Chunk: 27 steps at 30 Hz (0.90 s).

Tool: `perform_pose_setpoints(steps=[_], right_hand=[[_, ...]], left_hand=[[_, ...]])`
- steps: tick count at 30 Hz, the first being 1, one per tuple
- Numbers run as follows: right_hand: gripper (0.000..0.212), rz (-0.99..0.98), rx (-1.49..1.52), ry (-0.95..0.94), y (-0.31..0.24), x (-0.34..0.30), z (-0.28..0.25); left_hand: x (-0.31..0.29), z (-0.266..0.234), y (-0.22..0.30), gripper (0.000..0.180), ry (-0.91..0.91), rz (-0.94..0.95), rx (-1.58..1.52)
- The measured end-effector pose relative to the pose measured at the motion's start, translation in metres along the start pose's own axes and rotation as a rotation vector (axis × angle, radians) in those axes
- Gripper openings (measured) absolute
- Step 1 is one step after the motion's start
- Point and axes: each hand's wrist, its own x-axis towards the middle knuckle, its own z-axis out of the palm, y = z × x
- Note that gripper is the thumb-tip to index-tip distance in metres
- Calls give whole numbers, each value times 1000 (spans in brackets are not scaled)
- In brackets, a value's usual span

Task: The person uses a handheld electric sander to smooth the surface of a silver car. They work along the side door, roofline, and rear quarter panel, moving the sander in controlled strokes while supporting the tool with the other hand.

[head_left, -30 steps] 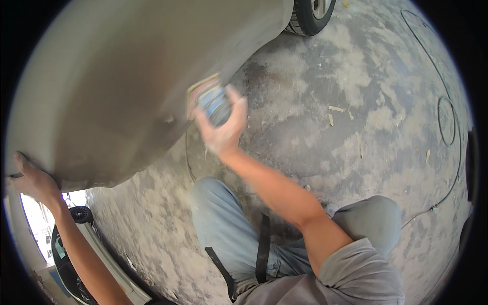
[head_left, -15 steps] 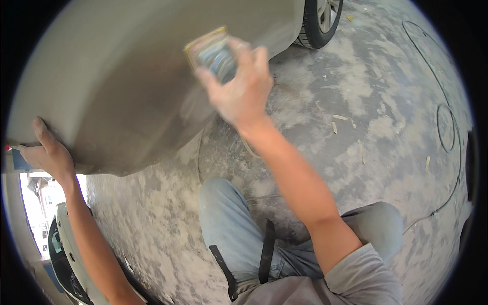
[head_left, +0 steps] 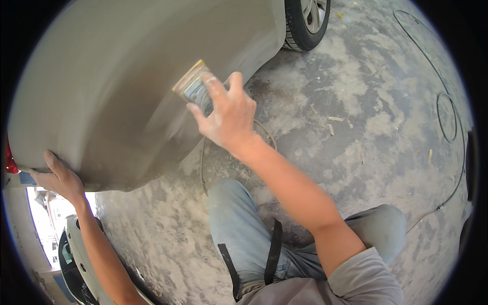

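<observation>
A grey-beige car body panel [head_left: 127, 66] fills the upper left, its lower part dulled brownish and streaked with paler dusty marks. My right hand [head_left: 229, 112] is closed around a sanding block [head_left: 197, 91] with a yellow edge, a pinkish layer and a blue-grey top. The block lies against the panel's lower curve, tilted with it. At the panel's lower left corner, my left hand [head_left: 63, 180] rests with its thumb and fingers spread. Nothing shows in that hand.
A car wheel [head_left: 307, 23] stands at the top, right of the panel. A thin dark hose [head_left: 441, 89] loops along the right side of the stained concrete floor [head_left: 305, 147]. Pale scraps [head_left: 333, 122] lie there. Another car [head_left: 84, 256] is at lower left, and a red tail light [head_left: 10, 157] borders the panel.
My right hand has moved the sanding block down and slightly left along the panel. My left hand stays at the panel's corner while the view has shifted a little.
</observation>
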Motion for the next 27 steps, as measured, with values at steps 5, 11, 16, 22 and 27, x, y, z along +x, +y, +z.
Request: perform_pose_setpoints(steps=[5,11,16,22,27], right_hand=[[70,103,-24,46,40,23,-6],[65,249,-1,115,77,59,-17],[66,296,0,225,118,90,-21],[71,281,-65,301,149,100,-24],[64,260,-51,337,152,118,-34]], left_hand=[[6,3,-8,86,23,63,124],[10,2,3,80,-90,36,-23],[7,6,10,83,-40,-42,27],[6,5,21,93,-51,-137,49],[2,2,30,95,-26,-80,24]])
